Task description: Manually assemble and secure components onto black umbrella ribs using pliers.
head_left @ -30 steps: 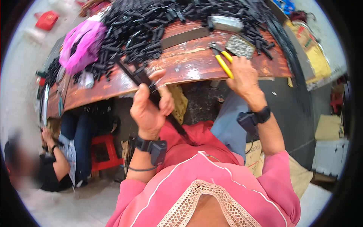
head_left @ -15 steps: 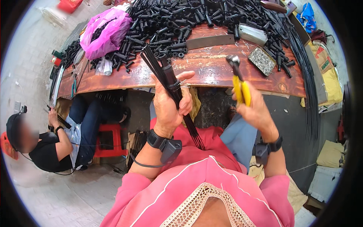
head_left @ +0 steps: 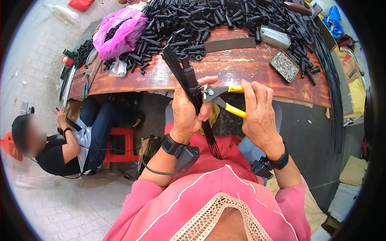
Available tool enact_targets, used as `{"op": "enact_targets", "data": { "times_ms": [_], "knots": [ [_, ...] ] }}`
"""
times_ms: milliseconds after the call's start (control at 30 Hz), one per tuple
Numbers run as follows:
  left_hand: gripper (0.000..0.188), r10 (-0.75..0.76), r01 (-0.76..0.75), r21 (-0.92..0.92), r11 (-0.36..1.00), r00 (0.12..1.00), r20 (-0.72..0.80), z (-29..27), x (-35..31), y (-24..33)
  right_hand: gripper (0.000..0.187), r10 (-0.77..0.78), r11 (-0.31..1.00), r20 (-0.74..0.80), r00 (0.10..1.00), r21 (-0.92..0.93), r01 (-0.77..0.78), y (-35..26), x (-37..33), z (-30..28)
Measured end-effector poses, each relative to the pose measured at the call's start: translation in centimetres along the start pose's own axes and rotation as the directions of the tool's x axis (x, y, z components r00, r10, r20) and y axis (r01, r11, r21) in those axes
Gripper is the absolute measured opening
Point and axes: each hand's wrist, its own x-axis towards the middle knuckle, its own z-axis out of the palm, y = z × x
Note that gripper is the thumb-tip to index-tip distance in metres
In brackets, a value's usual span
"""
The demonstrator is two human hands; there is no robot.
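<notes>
"Where is the bundle of black rods?"

"It is held before the near edge of the desk, above the lap, tilted, with a black tube bound alongside. It is clasped by the left grip, whose fingers are closed round its middle."

"And the right grip?"

"It is curled round the 2 yellow handles of the pliers, which are spread apart. The tool's nose is set at the pale strands by the binding; whether they are bitten cannot be told."

"How is this best done?"

"The bundle should be braced, the nose seated squarely, the left fingertips held clear and the handles squeezed evenly."

"The surroundings?"

"The reddish, worn wood is littered with pale slivers. Black tubes are heaped toward the far edge; a tin is placed nearer the right edge, over which long black rods are draped. On the left, 1 co-worker is seen near 1 red stool, above pale tiled floor."
</notes>
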Motion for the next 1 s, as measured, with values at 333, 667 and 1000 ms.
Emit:
{"op": "enact_targets", "data": {
  "times_ms": [333, 667, 1000],
  "knots": [
    [0.093, 0.015, -0.016, 0.033, 0.999, 0.999, 0.047, 0.1, -0.4, -0.6, 0.049, -0.135, 0.990, -0.101, 0.986, -0.056, 0.130, 2.7, 1.1, -1.1],
    [0.054, 0.170, -0.190, 0.175, 0.966, 0.978, 0.125, 0.7, -2.1, -0.6, 0.059, -0.345, 0.605, 0.888, 0.304, 0.458, -0.651, 4.3, 4.3, -5.6],
    [0.068, 0.129, -0.144, 0.086, 0.986, 0.979, 0.157, 0.2, -2.2, -0.9, 0.034, -0.393, 0.259, 0.895, 0.211, 0.328, -0.909, 3.2, 3.2, -5.8]
  ]
}}
